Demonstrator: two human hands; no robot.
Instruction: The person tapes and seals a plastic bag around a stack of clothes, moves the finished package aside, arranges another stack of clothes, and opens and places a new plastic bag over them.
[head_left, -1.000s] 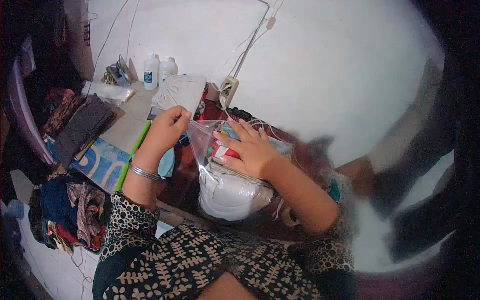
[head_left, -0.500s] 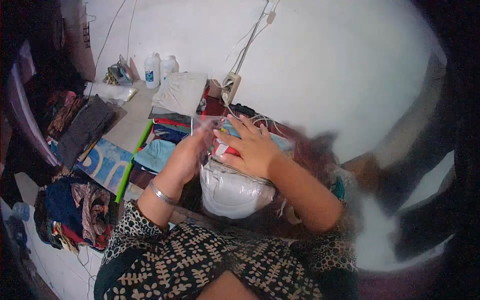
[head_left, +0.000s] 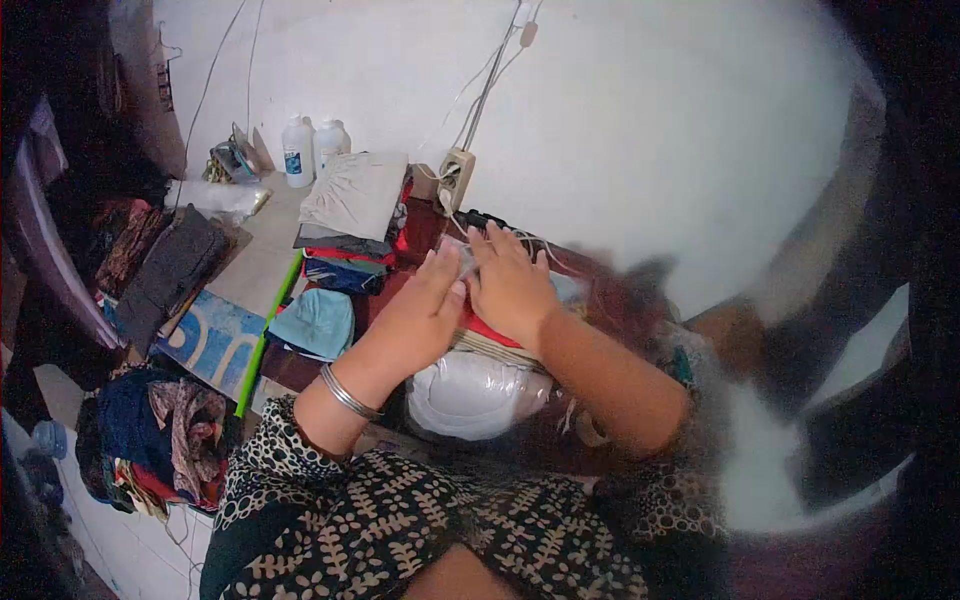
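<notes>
A clear plastic bag with a white padded item (head_left: 470, 395) and folded cloth inside lies in front of me. Flat on its upper part rests my right hand (head_left: 512, 290), fingers spread. Beside it, my left hand (head_left: 425, 310) lies over the bag's left side with fingers stretched out, its fingertips near the right thumb. The two hands hide much of the bag's top. Red cloth (head_left: 487, 330) shows below the right hand. A light blue cap-like cloth (head_left: 316, 323) is left of my left hand.
Folded clothes (head_left: 355, 195) are stacked behind, near a power strip (head_left: 456, 180) and white bottles (head_left: 298, 152). A green stick (head_left: 257, 365) lies to the left. Farther left are dark folded cloth (head_left: 172, 270) and a heap of clothes (head_left: 150, 430). A white wall rises behind.
My left hand, earlier pinching the bag's open edge out to the left, has moved right and now lies on the bag. The bag's edge has folded over. My right hand has shifted only slightly.
</notes>
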